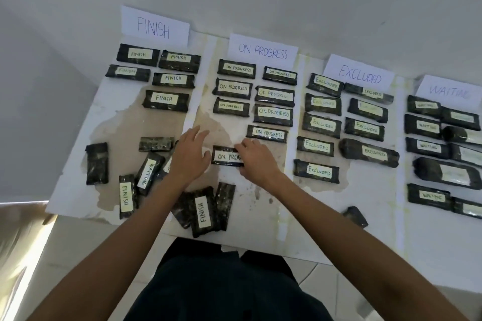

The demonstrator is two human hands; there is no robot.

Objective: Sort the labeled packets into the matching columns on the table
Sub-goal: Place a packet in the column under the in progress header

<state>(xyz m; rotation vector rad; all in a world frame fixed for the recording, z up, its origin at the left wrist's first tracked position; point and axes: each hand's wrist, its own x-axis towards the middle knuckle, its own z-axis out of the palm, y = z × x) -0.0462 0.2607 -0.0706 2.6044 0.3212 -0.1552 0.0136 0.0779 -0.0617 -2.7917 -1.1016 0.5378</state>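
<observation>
Right hand [257, 161]: fingers curled over the right end of an ON PROGRESS packet [225, 156], which lies flat on the table [313, 206] low in the ON PROGRESS column. Left hand [189, 156]: fingers straight and spread, holding nothing, just beside the packet's left end.

Hazards:
- The left forearm crosses the unsorted pile. A sweep could push the near FINISH packet [203, 212], which lies at the table's front edge, off it.
- Several packets, such as one face-down packet [97, 163], hide their labels. Misfiling is likely unless they are turned over.

There are no containers; columns serve instead. The FINISH sign [155, 27] heads five packets, the ON PROGRESS sign [263, 51] seven above the gripped one, and the EXCLUDED sign [360, 74] nine. The WAITING sign [448, 91] column runs out of view.
</observation>
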